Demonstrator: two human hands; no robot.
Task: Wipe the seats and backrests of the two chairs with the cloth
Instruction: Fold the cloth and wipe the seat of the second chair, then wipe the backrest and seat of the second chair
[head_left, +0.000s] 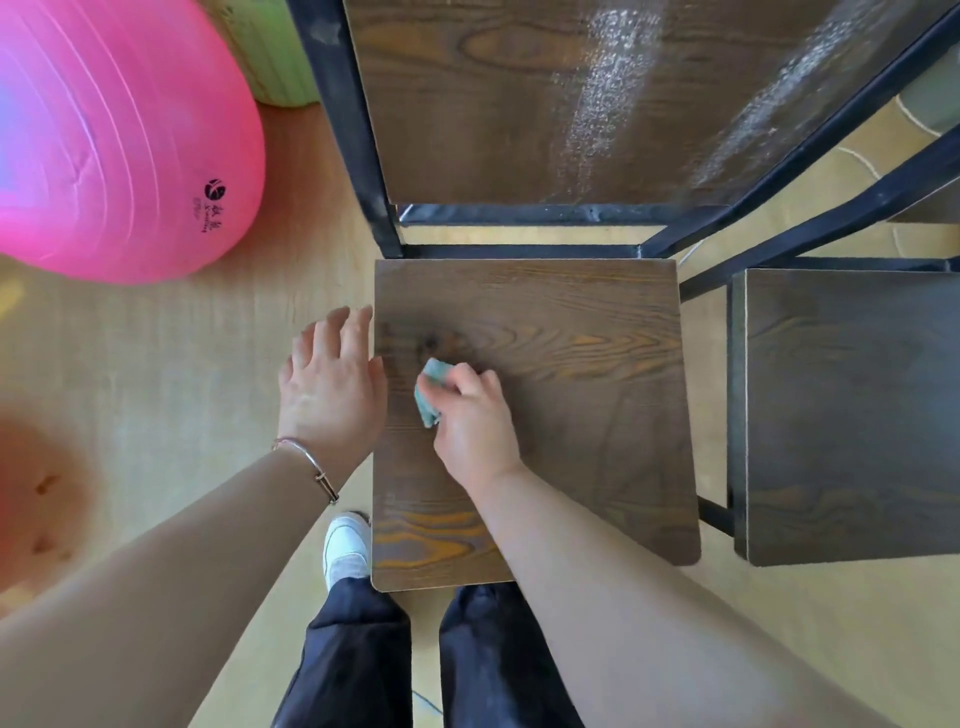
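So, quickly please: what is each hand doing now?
Left hand: open, empty, at the seat's left edge.
Right hand: closed on the cloth.

We saw a pale wood-grain floor (171, 374) carrying everything. On it stood two dark wooden chairs with black metal frames: one chair (571, 415) near the middle, and a second chair (852, 415) just beside it toward the right edge. A large pink ball (114, 135) rested at the floor's far left corner, with a green object (275, 57) behind it.
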